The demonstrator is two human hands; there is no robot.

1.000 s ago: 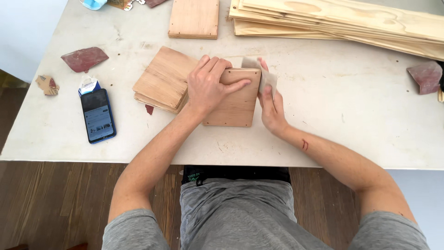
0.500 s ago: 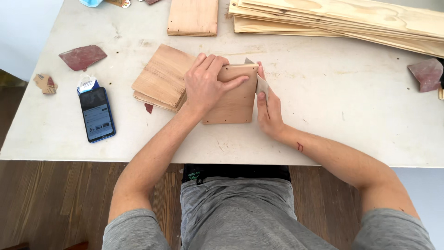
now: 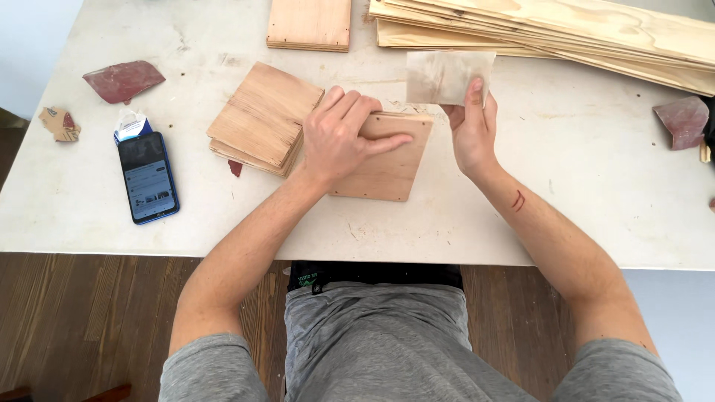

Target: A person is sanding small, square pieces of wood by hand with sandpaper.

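Left hand (image 3: 339, 138) pressed flat on square wood panel (image 3: 387, 160); right hand (image 3: 471, 126) pinches pale sandpaper sheet (image 3: 447, 76), raised just right of the panel.

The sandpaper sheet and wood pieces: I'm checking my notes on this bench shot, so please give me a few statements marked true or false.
1. The right hand holds a pale sandpaper sheet up off the table. True.
2. The left hand rests on the phone. False: it presses on a square wood panel; the phone lies untouched near the table's left edge.
3. A stack of wood squares sits left of the panel. True.
4. The long planks lie on the floor. False: they lie on the table's far side.
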